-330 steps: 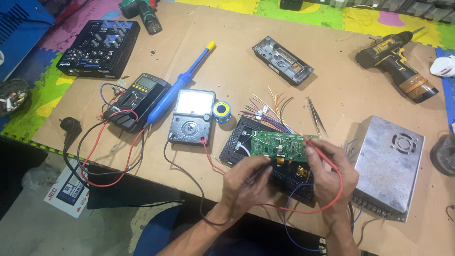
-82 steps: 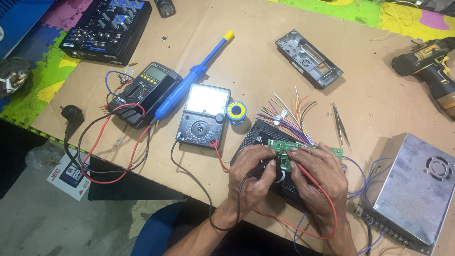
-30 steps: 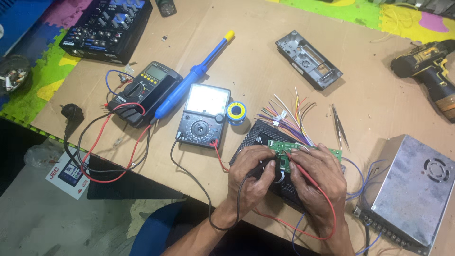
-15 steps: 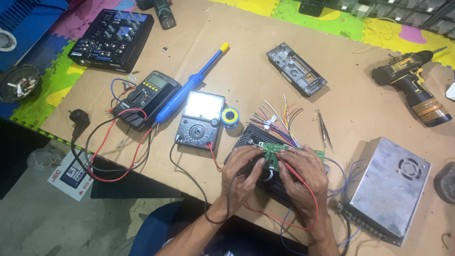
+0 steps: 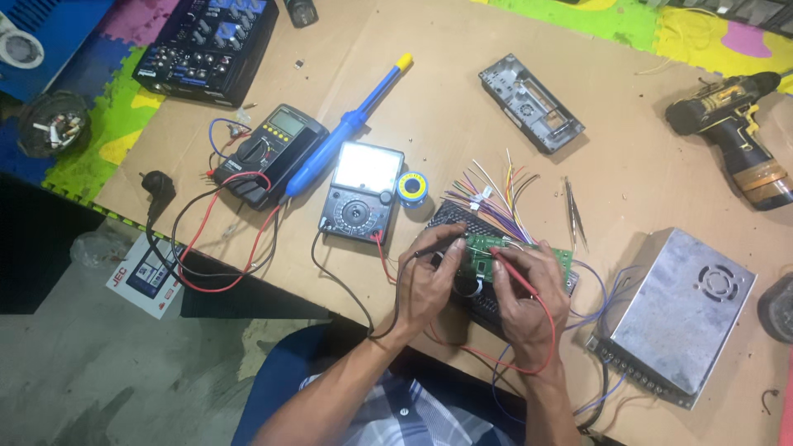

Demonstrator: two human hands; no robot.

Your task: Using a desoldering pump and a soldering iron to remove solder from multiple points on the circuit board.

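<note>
While both hands pinch probes — left hand (image 5: 429, 285) black, right hand (image 5: 529, 301) red — onto the green circuit board (image 5: 516, 252), probing continues (analog multimeter (image 5: 362, 192) wired in).

Electronics repair workshop: multimeters (image 5: 361, 192), soldering iron (image 5: 347, 128), cordless drill (image 5: 735, 124), circuit board (image 5: 516, 258)

probe tips hidden, circuit board (image 5: 519, 254) partly covered
</note>
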